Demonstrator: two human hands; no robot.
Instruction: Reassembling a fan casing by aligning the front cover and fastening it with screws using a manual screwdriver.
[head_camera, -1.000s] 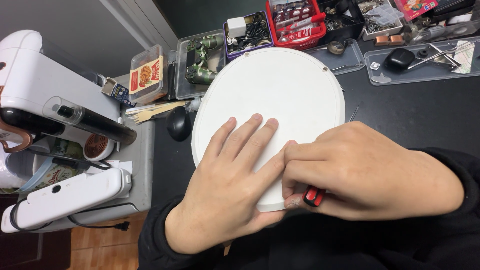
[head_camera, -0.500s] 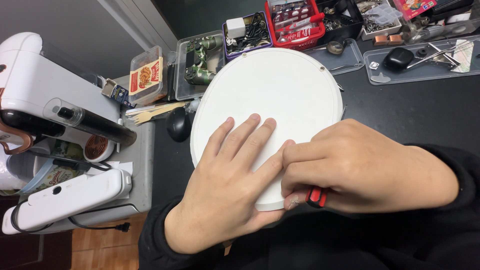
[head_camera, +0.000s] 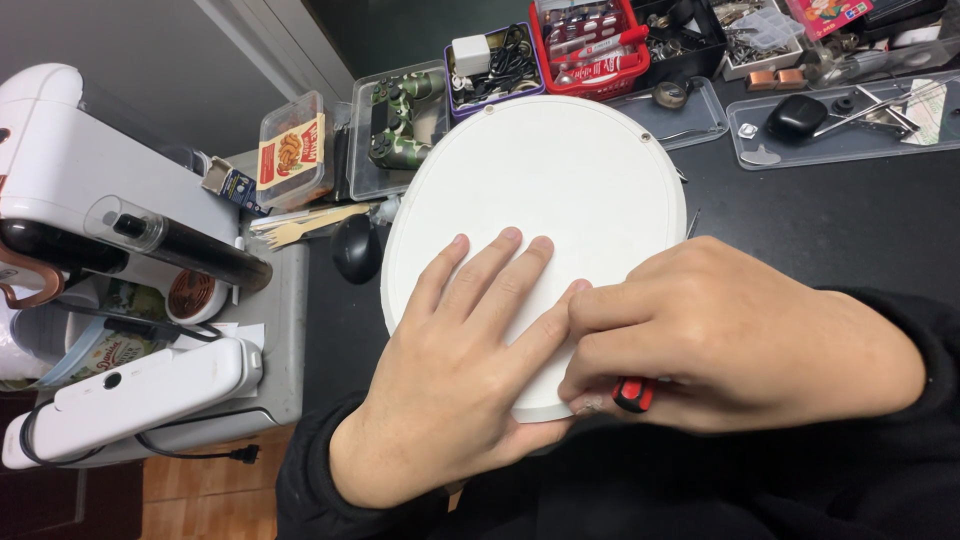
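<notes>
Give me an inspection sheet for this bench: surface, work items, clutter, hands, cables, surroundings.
Surface: dark desk, crowded along the far edge.
Work items: white oval panel lying flat; red-and-black tool handle at its near edge, tip hidden.
Clutter: camouflage game controller in a clear tray; red basket of tubes; black mouse; clear tray with small metal parts.
Hands: left hand pressed flat on the panel; right hand closed around the tool handle.
Cables: black power cord with plug beside the white device.
Surroundings: white machine on a grey stand; wooden floor below.
</notes>
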